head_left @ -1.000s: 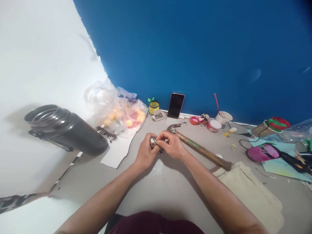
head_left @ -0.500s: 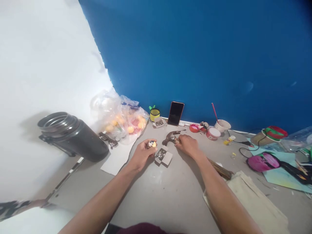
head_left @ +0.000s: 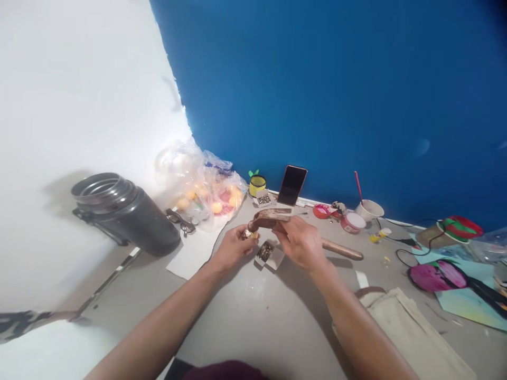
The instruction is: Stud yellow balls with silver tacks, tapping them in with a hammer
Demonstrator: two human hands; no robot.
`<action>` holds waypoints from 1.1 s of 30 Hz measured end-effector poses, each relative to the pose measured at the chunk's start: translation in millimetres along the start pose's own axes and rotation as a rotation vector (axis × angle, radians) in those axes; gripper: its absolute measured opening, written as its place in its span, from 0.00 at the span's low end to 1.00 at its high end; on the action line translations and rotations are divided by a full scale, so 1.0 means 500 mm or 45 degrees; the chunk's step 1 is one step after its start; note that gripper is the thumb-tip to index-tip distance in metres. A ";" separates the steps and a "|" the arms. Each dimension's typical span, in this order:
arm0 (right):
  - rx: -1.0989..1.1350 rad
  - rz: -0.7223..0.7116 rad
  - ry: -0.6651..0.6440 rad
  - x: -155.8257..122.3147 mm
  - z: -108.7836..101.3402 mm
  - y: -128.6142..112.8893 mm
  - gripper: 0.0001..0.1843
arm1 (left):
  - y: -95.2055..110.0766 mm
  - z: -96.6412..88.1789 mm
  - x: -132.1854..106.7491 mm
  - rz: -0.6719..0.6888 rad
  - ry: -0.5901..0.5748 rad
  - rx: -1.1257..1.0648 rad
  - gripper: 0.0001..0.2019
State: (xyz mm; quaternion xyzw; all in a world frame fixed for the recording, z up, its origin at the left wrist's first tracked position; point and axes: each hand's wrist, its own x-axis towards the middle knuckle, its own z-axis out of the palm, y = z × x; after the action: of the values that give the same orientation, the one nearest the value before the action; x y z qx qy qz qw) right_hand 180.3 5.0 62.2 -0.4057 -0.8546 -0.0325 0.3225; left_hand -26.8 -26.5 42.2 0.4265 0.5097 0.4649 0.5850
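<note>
My left hand is closed around a small yellowish ball studded with shiny metal tacks. Fingers of my right hand wrap the wooden handle of a claw hammer, close to its head. The hammer's face is right at the top of the studded ball; whether it touches I cannot tell. Between and just below my hands, a small open cardboard box of tacks rests on the grey table. Much of the ball is hidden by my fingers and the hammer head.
Behind are another tack box, a yellow-black pot and a leaning phone. A dark flask, glasses and plastic bags are left. To the right: a paper cup, round tub, folded beige cloth.
My right hand has lifted the hammer off the table and brought its head left, over the studded ball. My left hand still holds the ball. The view has shifted slightly.
</note>
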 end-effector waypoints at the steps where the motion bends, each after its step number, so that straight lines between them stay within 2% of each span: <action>1: -0.011 0.013 0.040 0.001 -0.004 -0.001 0.09 | 0.001 0.000 -0.001 0.011 0.027 0.030 0.17; 4: -0.010 0.035 0.130 0.005 -0.022 0.002 0.10 | 0.003 0.001 -0.005 0.049 0.095 0.120 0.19; 9: -0.034 -0.063 0.011 0.008 -0.034 -0.005 0.12 | 0.002 0.002 -0.007 0.134 0.179 0.368 0.20; 13: -0.048 -0.004 0.081 0.007 -0.038 -0.014 0.13 | 0.002 -0.002 -0.005 0.198 0.259 0.460 0.20; 19: -0.021 -0.029 -0.001 0.008 -0.041 -0.013 0.12 | 0.004 0.002 -0.009 0.204 0.183 0.371 0.20; 24: -0.029 0.031 0.130 0.007 -0.048 -0.006 0.12 | -0.006 -0.001 -0.006 0.249 0.206 0.407 0.21; 29: -0.014 -0.038 -0.034 0.008 -0.043 -0.013 0.12 | -0.012 -0.007 0.000 0.328 0.189 0.445 0.21; 33: -0.005 0.026 0.105 0.009 -0.045 -0.012 0.11 | -0.014 -0.009 0.003 0.318 0.184 0.389 0.23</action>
State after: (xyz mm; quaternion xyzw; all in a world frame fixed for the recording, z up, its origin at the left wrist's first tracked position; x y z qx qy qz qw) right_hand 185.9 -3.2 83.9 -0.4134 -0.8362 -0.0476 0.3571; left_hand -30.6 -26.7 34.4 0.5356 0.5580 0.4807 0.4132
